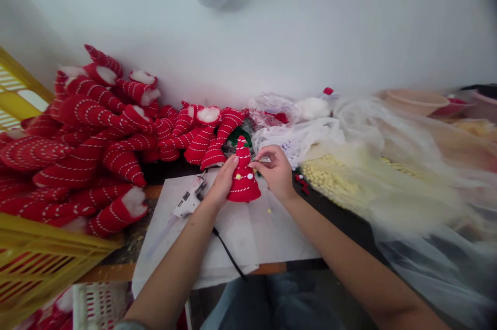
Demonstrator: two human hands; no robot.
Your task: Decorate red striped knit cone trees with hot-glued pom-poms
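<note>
A red cone-shaped hat (244, 188) with white dashed stitching stands upright between my hands, its tip up. A green pompom shows near the tip, with a yellow and a white one lower on the front. My left hand (224, 180) grips the hat's left side. At its right side my right hand (275, 168) pinches a small item that is too small to make out, close to the fabric. A white glue gun (189, 199) lies left of the hat on white paper (236, 231), partly behind my left arm.
Stuffed red cones (89, 138) are heaped at the left above a yellow crate (46, 252). Plastic bags (373, 180), one with yellow pompoms, spread over the right side. A black cable (229, 252) crosses the paper. Pink bowls (415, 101) stand at the back right.
</note>
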